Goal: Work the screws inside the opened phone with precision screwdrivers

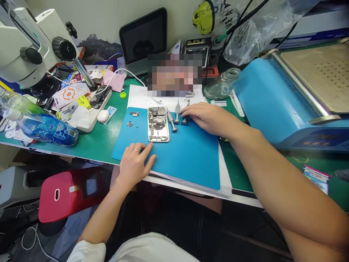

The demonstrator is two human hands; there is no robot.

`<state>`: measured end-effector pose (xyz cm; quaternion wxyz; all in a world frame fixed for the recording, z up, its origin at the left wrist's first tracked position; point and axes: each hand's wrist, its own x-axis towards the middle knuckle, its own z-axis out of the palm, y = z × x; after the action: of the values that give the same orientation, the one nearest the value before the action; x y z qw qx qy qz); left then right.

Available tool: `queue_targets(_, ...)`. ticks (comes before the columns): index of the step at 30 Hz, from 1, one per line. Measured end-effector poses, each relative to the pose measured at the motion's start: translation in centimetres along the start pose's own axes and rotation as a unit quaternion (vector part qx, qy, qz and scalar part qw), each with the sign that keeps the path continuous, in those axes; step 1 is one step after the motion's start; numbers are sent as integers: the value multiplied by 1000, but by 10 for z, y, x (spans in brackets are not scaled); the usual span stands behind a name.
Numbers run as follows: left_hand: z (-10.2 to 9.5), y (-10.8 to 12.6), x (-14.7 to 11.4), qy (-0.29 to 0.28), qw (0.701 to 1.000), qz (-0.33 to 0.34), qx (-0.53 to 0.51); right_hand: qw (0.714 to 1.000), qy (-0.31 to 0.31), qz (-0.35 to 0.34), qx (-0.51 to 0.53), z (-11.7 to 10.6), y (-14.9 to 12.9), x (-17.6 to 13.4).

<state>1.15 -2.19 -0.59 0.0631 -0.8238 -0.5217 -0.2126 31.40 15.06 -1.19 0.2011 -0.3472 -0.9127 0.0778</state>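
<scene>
An opened smartphone (158,125) lies on a blue mat (188,160), its inner parts and round coil showing. My left hand (135,162) rests on the mat's front edge with fingers apart, its index fingertip close to the phone's lower left corner. Beside the phone lie two grey precision screwdrivers, a tilted screwdriver (171,120) and a straighter screwdriver (177,112). To their right, the fingers of my right hand (201,115) close around a third screwdriver (184,121), covering its middle. Small parts (129,124) lie left of the phone.
A microscope (40,51) rises at the left, near a blue bottle (49,129). A glass jar (222,85) leans behind my right hand. The blue machine (272,105) fills the right side. A dark screen (143,40) stands at the back; a pixelated patch hides part of the bench.
</scene>
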Motion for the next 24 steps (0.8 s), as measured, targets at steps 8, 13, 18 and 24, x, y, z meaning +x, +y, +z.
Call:
queue_targets(8, 0, 3, -5, 21, 991, -117, 55, 998, 65, 18, 12, 3, -14, 5)
queue_targets(13, -2, 4, -8, 16, 988, -140, 60, 996, 85, 15, 18, 1, -16, 6)
queue_targets(18, -1, 2, -8, 27, 990, -125, 51, 992, 126, 12, 16, -1, -21, 6)
queue_targets(24, 0, 2, -8, 29, 991, -124, 49, 993, 112, -40, 18, 0, -34, 9)
